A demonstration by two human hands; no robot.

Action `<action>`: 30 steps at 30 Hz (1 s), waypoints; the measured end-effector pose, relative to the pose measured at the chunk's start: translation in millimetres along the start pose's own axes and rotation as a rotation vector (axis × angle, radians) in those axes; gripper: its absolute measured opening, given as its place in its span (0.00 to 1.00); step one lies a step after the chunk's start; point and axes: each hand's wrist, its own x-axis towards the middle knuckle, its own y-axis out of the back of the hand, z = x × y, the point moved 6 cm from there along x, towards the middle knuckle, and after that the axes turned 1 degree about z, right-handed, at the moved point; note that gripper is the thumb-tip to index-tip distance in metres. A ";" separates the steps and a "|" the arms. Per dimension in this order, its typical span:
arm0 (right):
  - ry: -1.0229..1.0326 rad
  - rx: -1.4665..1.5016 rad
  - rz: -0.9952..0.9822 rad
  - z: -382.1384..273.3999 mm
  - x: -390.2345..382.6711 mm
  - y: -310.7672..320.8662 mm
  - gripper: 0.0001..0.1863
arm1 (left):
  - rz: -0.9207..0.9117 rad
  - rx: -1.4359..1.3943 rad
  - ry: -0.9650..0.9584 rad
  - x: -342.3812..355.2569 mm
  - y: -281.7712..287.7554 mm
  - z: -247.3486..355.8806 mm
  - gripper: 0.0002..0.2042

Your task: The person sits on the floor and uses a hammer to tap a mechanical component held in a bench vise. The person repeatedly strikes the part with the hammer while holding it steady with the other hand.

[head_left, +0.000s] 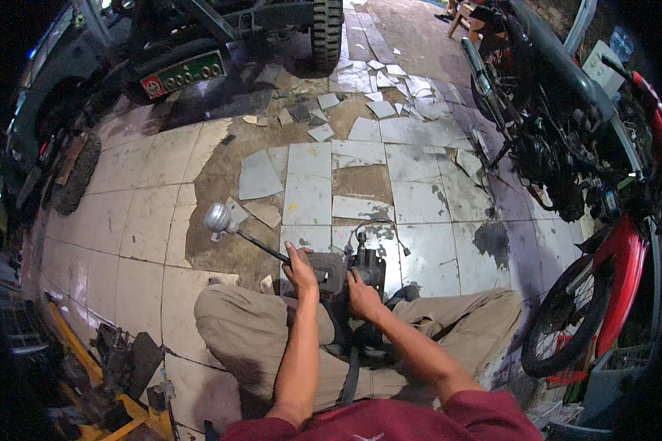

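In front of my crossed legs sits a dark mechanical assembly with a flat grey boxy part (326,270) on its left side. A thin dark rod (265,246) slants out to the left and ends in a silvery rounded piece (218,218). My left hand (300,270) grips the left edge of the boxy part, where the rod meets it. My right hand (362,295) is closed at the near side of the black metal part (369,266), which has a short upright knob. A thin cable (387,225) loops behind it. My fingertips are partly hidden.
Broken tiles (261,175) and bare patches cover the floor ahead. A vehicle with a tyre (326,33) stands at the far left. A motorcycle (544,110) and a red fender over a wheel (616,272) are on the right. Yellow metal parts (77,342) lie at the near left.
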 end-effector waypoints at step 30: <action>-0.067 0.016 -0.047 2.2 -18.6 12.0 0.39 | 0.051 -0.168 -0.021 13.9 7.3 -15.3 0.28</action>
